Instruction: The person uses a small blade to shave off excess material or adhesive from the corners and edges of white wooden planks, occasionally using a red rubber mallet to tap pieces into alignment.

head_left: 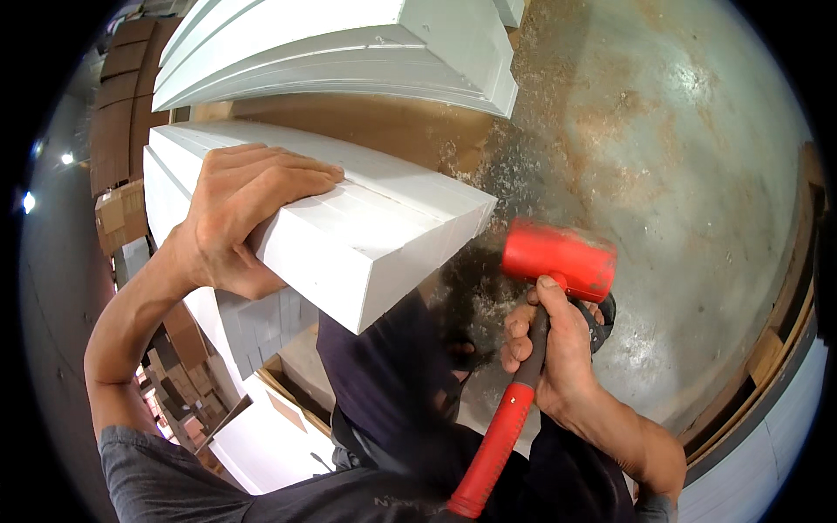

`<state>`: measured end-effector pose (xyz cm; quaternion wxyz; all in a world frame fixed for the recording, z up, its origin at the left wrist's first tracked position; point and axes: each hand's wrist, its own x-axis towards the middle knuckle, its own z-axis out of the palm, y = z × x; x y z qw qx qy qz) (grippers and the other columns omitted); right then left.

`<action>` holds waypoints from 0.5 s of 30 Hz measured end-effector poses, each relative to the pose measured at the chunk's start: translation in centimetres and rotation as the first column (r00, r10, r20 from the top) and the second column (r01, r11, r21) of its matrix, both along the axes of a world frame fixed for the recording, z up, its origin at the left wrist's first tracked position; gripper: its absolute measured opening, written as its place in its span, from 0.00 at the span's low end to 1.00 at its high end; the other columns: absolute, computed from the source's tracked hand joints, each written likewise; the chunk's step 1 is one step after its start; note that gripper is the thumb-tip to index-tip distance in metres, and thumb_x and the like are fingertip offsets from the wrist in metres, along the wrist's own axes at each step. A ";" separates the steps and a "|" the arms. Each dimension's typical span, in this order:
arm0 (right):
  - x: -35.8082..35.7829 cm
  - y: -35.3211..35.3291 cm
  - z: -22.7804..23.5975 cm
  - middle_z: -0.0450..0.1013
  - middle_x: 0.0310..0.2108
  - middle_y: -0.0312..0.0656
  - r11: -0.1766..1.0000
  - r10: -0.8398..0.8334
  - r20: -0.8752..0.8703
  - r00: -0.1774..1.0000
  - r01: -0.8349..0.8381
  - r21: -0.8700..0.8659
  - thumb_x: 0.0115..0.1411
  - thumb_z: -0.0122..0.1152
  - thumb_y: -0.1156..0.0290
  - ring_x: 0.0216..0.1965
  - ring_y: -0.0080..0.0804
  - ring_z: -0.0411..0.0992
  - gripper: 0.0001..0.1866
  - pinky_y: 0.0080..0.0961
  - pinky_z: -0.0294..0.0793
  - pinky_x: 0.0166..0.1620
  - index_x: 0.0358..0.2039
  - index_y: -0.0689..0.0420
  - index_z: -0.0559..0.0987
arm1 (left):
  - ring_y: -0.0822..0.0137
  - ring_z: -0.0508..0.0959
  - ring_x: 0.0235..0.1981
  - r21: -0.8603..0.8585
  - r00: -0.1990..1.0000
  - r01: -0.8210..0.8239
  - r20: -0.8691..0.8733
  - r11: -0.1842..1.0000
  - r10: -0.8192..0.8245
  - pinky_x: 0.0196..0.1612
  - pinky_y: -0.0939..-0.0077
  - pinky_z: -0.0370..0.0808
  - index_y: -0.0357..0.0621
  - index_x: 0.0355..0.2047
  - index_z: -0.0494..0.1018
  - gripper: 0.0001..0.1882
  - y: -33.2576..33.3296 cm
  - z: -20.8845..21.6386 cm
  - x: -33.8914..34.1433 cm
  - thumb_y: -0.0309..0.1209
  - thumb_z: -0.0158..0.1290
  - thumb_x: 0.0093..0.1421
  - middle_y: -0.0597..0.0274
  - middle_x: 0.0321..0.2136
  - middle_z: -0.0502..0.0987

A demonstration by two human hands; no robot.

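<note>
A stack of long white panels [397, 222] lies in front of me, its squared end toward the right. My left hand [248, 205] clasps this stack, with the fingers laid across the top and the thumb down its near side. In my right hand [562, 349] is a red mallet [558, 259], gripped by the dark part of the handle just under the head. The red end of that handle slants down toward my body. The mallet's head is beside the end of the stack, apart from it.
Another stack of white panels [349, 57] lies beyond, with brown cardboard [384, 122] between the two. Cardboard boxes [122, 213] stand at the left. Stained concrete floor [680, 192] stretches to the right, where a wooden edge [763, 357] and pale panels [767, 471] run along the side.
</note>
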<state>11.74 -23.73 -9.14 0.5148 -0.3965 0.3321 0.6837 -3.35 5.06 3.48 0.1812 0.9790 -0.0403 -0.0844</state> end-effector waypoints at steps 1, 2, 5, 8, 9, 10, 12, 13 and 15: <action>-0.1 0.1 0.0 0.70 0.19 0.39 1.000 0.022 -0.011 1.000 -0.022 -0.001 0.71 0.54 0.54 0.14 0.28 0.66 0.15 0.29 0.69 0.18 0.39 0.52 0.67 | 0.53 0.87 0.40 0.002 1.000 0.002 0.003 1.000 -0.002 0.43 0.62 0.82 0.40 0.44 0.78 0.34 0.0 -0.2 0.2 0.40 0.64 0.33 0.47 0.41 0.84; -0.5 0.4 0.0 0.70 0.19 0.39 0.999 0.044 -0.021 0.999 -0.044 -0.002 0.71 0.53 0.54 0.14 0.29 0.67 0.15 0.29 0.69 0.18 0.39 0.52 0.67 | 0.53 0.87 0.40 0.005 1.000 -0.005 -0.005 1.000 0.005 0.43 0.62 0.82 0.41 0.44 0.78 0.33 0.0 -0.2 0.2 0.40 0.64 0.34 0.47 0.41 0.84; -1.1 1.3 0.3 0.70 0.20 0.39 0.994 0.104 -0.073 0.992 -0.101 0.049 0.71 0.52 0.54 0.14 0.30 0.67 0.15 0.29 0.70 0.18 0.39 0.52 0.68 | 0.53 0.87 0.40 0.007 1.000 -0.020 -0.020 1.000 0.020 0.43 0.63 0.82 0.42 0.44 0.78 0.33 0.1 -0.3 -0.6 0.41 0.63 0.34 0.47 0.41 0.85; -0.4 0.7 -0.3 0.70 0.20 0.38 0.998 0.060 -0.079 0.995 -0.059 0.010 0.72 0.52 0.54 0.14 0.27 0.65 0.14 0.29 0.69 0.19 0.39 0.51 0.67 | 0.54 0.87 0.40 -0.014 1.000 -0.014 -0.010 1.000 0.014 0.43 0.63 0.82 0.42 0.44 0.78 0.33 0.3 -0.4 -0.4 0.42 0.63 0.33 0.47 0.40 0.85; -0.1 0.3 -0.7 0.70 0.20 0.38 0.999 0.034 -0.075 0.997 -0.034 0.000 0.72 0.51 0.54 0.14 0.26 0.65 0.14 0.29 0.69 0.19 0.39 0.51 0.67 | 0.54 0.87 0.40 -0.003 1.000 -0.015 -0.010 1.000 0.015 0.43 0.63 0.82 0.42 0.44 0.78 0.33 0.3 -0.2 -0.4 0.42 0.63 0.34 0.47 0.40 0.85; 0.0 -0.2 -1.3 0.70 0.21 0.39 0.999 0.032 -0.067 0.997 -0.032 -0.002 0.71 0.51 0.53 0.15 0.28 0.66 0.16 0.31 0.70 0.20 0.40 0.53 0.68 | 0.53 0.87 0.40 -0.001 1.000 -0.016 -0.011 1.000 0.016 0.43 0.63 0.82 0.42 0.44 0.78 0.33 0.2 -0.3 -0.3 0.42 0.63 0.34 0.47 0.40 0.85; -0.2 -1.1 -2.8 0.72 0.22 0.42 1.000 0.029 -0.051 0.998 -0.029 -0.007 0.70 0.51 0.50 0.18 0.33 0.69 0.21 0.35 0.74 0.22 0.43 0.58 0.68 | 0.53 0.87 0.40 0.005 1.000 -0.019 -0.017 1.000 0.019 0.43 0.62 0.82 0.42 0.44 0.78 0.33 -0.1 -0.2 -0.1 0.42 0.63 0.34 0.48 0.40 0.85; -0.4 -0.8 -3.1 0.71 0.22 0.42 0.998 0.024 0.018 1.000 -0.024 -0.050 0.71 0.49 0.51 0.18 0.33 0.69 0.20 0.35 0.74 0.23 0.42 0.59 0.68 | 0.53 0.87 0.40 0.008 0.999 -0.022 -0.023 1.000 0.022 0.43 0.62 0.82 0.42 0.44 0.78 0.33 -0.1 0.0 0.1 0.42 0.63 0.34 0.48 0.40 0.85; -0.9 0.0 -2.9 0.72 0.22 0.42 0.995 0.065 0.013 0.998 -0.064 -0.073 0.71 0.49 0.51 0.18 0.33 0.69 0.20 0.35 0.75 0.24 0.43 0.58 0.68 | 0.53 0.87 0.40 0.003 1.000 -0.013 -0.015 1.000 0.014 0.43 0.63 0.82 0.42 0.44 0.78 0.33 -0.1 -0.1 0.1 0.42 0.64 0.34 0.48 0.39 0.85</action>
